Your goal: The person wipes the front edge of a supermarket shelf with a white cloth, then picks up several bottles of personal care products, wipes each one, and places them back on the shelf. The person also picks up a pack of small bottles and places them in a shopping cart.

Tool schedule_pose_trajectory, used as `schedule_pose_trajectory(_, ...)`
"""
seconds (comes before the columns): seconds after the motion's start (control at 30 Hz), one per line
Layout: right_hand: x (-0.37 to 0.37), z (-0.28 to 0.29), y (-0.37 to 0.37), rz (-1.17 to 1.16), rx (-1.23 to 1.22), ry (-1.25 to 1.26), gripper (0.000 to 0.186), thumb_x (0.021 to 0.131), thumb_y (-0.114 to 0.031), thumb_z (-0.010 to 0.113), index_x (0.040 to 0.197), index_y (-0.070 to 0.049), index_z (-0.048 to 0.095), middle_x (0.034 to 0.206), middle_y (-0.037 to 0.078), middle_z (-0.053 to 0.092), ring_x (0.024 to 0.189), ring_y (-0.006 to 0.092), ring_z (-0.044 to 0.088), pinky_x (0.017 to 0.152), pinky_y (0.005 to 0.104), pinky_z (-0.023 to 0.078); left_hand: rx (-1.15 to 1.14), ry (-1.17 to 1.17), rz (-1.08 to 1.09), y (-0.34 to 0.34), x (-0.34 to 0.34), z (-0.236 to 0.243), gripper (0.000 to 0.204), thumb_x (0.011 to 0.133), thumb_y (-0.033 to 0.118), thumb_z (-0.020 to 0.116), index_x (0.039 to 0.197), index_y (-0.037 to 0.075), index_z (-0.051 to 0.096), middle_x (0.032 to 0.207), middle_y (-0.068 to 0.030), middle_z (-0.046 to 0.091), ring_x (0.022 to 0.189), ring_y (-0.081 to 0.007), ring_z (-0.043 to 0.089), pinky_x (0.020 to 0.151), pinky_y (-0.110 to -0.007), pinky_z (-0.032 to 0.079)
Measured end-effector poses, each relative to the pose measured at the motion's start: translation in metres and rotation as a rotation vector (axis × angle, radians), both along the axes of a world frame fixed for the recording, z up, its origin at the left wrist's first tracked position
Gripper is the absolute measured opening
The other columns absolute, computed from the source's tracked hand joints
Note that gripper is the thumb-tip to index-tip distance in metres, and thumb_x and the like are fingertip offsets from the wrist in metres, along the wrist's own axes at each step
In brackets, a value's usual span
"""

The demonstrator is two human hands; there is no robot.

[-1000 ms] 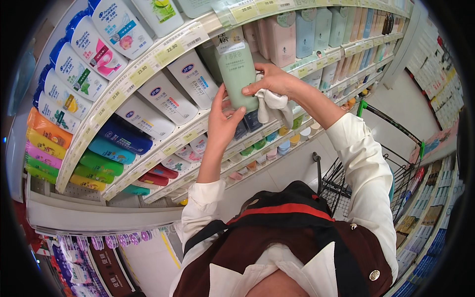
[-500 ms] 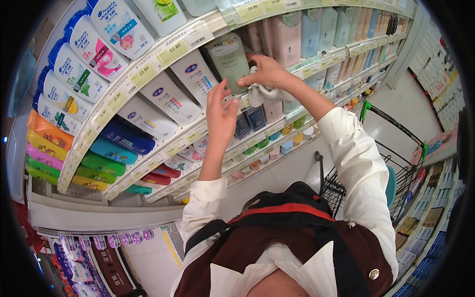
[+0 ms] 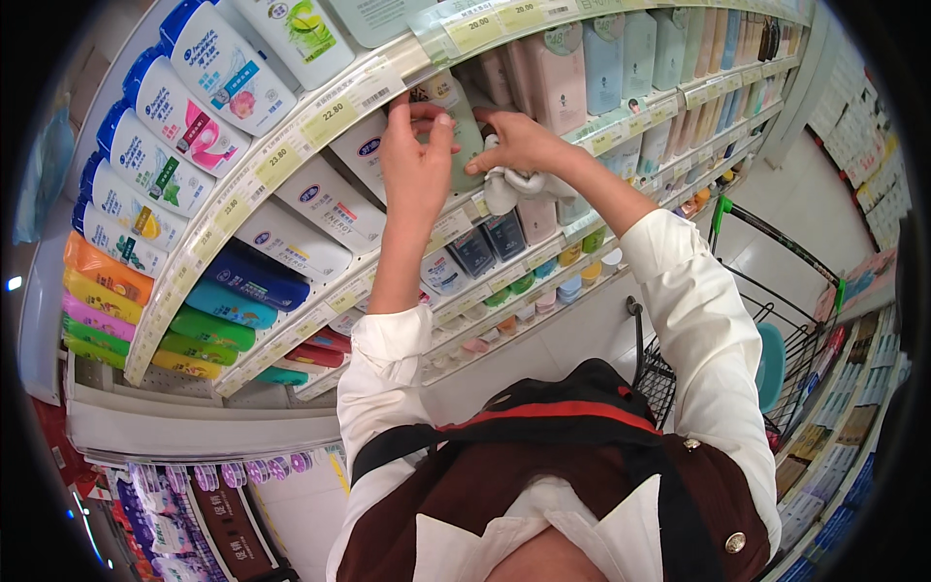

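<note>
While a shelf unit (image 3: 415, 56) packed with bottles sweeps across the upper left, a black wire cart (image 3: 784, 235) stands at right, a teal item (image 3: 770, 369) showing through its wires. A pale green bottle (image 3: 467, 144), its contents unseen and its label partly covered, sits upper centre; the right hand (image 3: 522, 147) grasps it, white cloth (image 3: 514, 190) bunched beneath. Whether the bent left hand (image 3: 415, 160) grips it cannot be told. Printed price tags (image 3: 330, 114) line the edges.
</note>
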State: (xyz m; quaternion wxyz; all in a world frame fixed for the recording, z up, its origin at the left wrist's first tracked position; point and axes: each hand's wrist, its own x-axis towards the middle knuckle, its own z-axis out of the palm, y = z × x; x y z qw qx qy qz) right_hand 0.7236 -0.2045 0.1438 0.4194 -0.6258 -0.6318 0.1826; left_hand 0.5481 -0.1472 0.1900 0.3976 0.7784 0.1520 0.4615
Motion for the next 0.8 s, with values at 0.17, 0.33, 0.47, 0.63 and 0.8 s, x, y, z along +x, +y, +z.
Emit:
schedule_pose_trajectory(0.17,0.001,-0.001,0.002,-0.012,0.012,-0.057,0.090,0.065,-0.035,0.088,0.135,0.006,0.050,0.123,0.025,0.064,0.114,0.0335,0.063,0.094,0.0383,0.049,0.112,0.068,0.104,0.000,-0.004,0.002,0.051,0.096,0.006,0.057,0.144,0.000,0.044,0.114,-0.0115,0.058,0.096,-0.0163,0.063,0.068,-0.028,0.059)
schedule_pose_trajectory(0.33,0.002,-0.004,0.003,-0.044,0.019,-0.096,0.085,0.067,-0.035,0.087,0.134,0.003,0.051,0.119,0.023,0.066,0.111,0.0340,0.064,0.091,0.0394,0.050,0.133,0.025,0.135,-0.015,-0.020,-0.048,0.044,0.095,0.004,0.057,0.138,0.001,0.051,0.116,-0.0119,0.057,0.097,-0.0166,0.062,0.069,-0.027,0.057)
schedule_pose_trajectory(0.47,0.000,-0.005,0.001,-0.101,-0.024,-0.187,0.080,0.069,-0.043,0.083,0.132,-0.004,0.054,0.115,0.019,0.068,0.109,0.0346,0.064,0.088,0.0431,0.051,0.036,0.092,0.190,-0.020,-0.047,-0.096,0.037,0.093,0.003,0.058,0.129,0.002,0.058,0.111,-0.0114,0.059,0.095,-0.0177,0.063,0.072,-0.028,0.056)
schedule_pose_trajectory(0.63,-0.006,-0.001,-0.001,-0.161,-0.053,-0.253,0.077,0.069,-0.047,0.082,0.130,-0.007,0.055,0.112,0.016,0.069,0.108,0.0341,0.065,0.086,0.0452,0.052,-0.103,0.152,0.213,-0.020,-0.066,-0.127,0.033,0.092,0.002,0.060,0.125,0.001,0.060,0.114,-0.0107,0.060,0.096,-0.0155,0.063,0.073,-0.027,0.057)
schedule_pose_trajectory(0.8,-0.008,0.002,0.000,-0.154,-0.076,-0.233,0.078,0.071,-0.048,0.080,0.131,-0.006,0.054,0.112,0.016,0.069,0.108,0.0336,0.064,0.086,0.0450,0.052,-0.143,0.164,0.186,-0.020,-0.070,-0.133,0.034,0.091,0.001,0.060,0.125,0.001,0.060,0.115,-0.0110,0.059,0.096,-0.0152,0.063,0.073,-0.027,0.058)
